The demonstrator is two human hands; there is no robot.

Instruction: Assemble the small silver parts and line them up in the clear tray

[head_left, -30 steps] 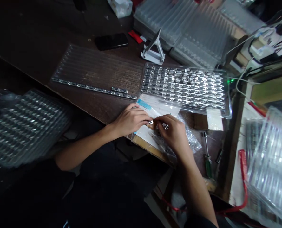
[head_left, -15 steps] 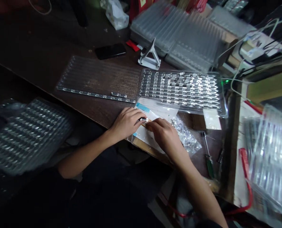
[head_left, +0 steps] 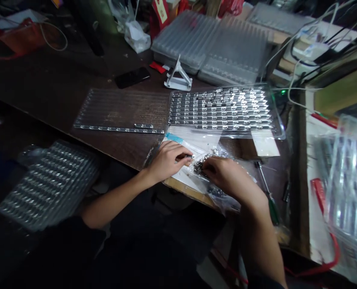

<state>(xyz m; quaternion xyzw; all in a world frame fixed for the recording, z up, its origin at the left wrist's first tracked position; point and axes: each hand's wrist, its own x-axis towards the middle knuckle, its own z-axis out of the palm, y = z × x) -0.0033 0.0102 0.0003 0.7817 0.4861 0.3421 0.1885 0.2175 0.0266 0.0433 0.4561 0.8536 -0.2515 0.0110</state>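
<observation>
The right hand (head_left: 229, 174) has left the small connector (head_left: 189, 156) for the loose metal parts (head_left: 198, 167) near the worktop's (head_left: 122, 149) front edge; its grip is hidden. The left hand's (head_left: 167, 161) fingers, clamped on the connector, now hold it alone.

Connectors (head_left: 220, 116) in tray (head_left: 280, 131), phone (head_left: 132, 77) left of stand (head_left: 176, 84)

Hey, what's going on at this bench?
Someone is working with small metal pieces. The left hand pinches a metal part, while the right hand has its fingertips at a pile of bits; whether it grips any is unclear. Beyond them, the left tray holds one near-edge row plus a short piece, the right tray many rows.
</observation>
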